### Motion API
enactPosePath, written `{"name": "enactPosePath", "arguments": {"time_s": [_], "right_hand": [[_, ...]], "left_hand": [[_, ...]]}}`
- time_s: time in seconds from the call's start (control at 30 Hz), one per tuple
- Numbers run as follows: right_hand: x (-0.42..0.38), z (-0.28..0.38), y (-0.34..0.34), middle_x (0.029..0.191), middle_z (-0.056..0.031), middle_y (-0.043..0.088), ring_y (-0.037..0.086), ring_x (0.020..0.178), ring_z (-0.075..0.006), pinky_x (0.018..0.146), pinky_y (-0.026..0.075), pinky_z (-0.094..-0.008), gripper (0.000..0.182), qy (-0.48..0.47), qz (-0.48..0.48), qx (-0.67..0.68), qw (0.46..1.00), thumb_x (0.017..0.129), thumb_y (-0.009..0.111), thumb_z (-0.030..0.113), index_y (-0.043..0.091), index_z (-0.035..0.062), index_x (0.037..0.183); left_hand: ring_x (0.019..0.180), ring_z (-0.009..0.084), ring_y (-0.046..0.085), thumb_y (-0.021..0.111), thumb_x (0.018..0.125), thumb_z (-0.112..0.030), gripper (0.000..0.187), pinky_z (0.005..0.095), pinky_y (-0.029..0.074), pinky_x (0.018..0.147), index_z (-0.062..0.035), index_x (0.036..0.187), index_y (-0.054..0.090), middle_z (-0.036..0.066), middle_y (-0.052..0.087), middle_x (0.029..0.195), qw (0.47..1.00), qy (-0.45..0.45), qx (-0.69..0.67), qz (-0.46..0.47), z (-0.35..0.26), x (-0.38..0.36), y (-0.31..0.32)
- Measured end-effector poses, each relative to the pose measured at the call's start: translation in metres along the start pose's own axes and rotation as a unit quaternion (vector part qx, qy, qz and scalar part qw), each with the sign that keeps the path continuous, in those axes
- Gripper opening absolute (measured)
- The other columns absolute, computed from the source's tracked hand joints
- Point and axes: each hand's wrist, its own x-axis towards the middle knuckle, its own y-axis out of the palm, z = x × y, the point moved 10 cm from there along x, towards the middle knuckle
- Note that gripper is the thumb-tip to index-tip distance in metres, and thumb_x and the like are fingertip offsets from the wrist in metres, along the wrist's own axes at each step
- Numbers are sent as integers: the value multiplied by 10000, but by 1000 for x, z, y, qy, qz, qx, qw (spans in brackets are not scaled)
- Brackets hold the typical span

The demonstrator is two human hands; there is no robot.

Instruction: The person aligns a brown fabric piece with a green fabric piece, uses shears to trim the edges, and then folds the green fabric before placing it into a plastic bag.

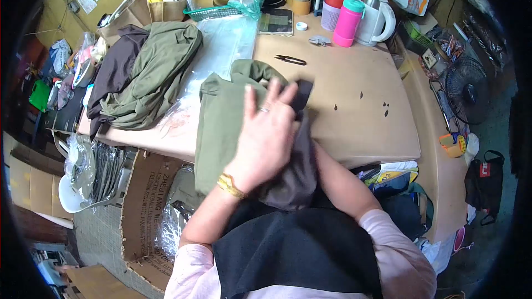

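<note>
While the head camera looks down, these lines hold:
Left hand: fingers spread flat, palm pressed on the dark grey cloth at the centre of the frame; a ring and a gold watch show.
Right hand: hidden under the cloth, so I cannot tell its grip; only the forearm shows, lower right of centre.
Dark grey cloth: bunched at the near table edge, lying over the olive green garment.
Olive green garment: folded, just left of the hand, partly on a clear plastic bag.
Table: tan top, bare at centre right.
Thread snips: above the hand, well apart.
Pile of garments: upper left.
Pink bottle: top, beside a white kettle.
</note>
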Motion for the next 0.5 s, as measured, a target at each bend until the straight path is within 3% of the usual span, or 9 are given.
{"name": "enactPosePath", "arguments": {"time_s": [0.17,0.2,0.4,0.5], "right_hand": [[18,53,-28,1104,-149,698,667,996,-312,871,523,-423,329,-46,-10,19,999,894,568,53,633,-3,1211],[23,57,-29,1104,-149,698,667,996,-313,871,523,-423,328,-51,-13,22,998,894,568,53,633,-3,1211],[65,71,-17,1104,-153,697,668,994,-315,870,524,-423,326,-85,-42,32,995,894,567,56,633,-3,1208],[96,95,-49,1105,-154,696,668,994,-316,869,524,-423,325,-91,-55,3,994,893,567,57,634,-3,1206]], "left_hand": [[1465,440,220,572,879,-10,143,617,72,1176,-16,963,457,256,254,1572,997,14,-67,40,-8,-14,18],[1470,444,205,561,877,-4,142,611,56,1180,-24,973,458,263,246,1574,996,17,-82,11,-2,-17,10],[1472,466,187,540,884,-20,140,640,0,1161,-44,965,428,306,211,1572,972,123,-191,62,-52,-21,9],[1475,469,175,516,909,-35,113,610,-5,1171,-47,967,420,314,198,1574,964,97,-237,65,-42,-33,17]]}}
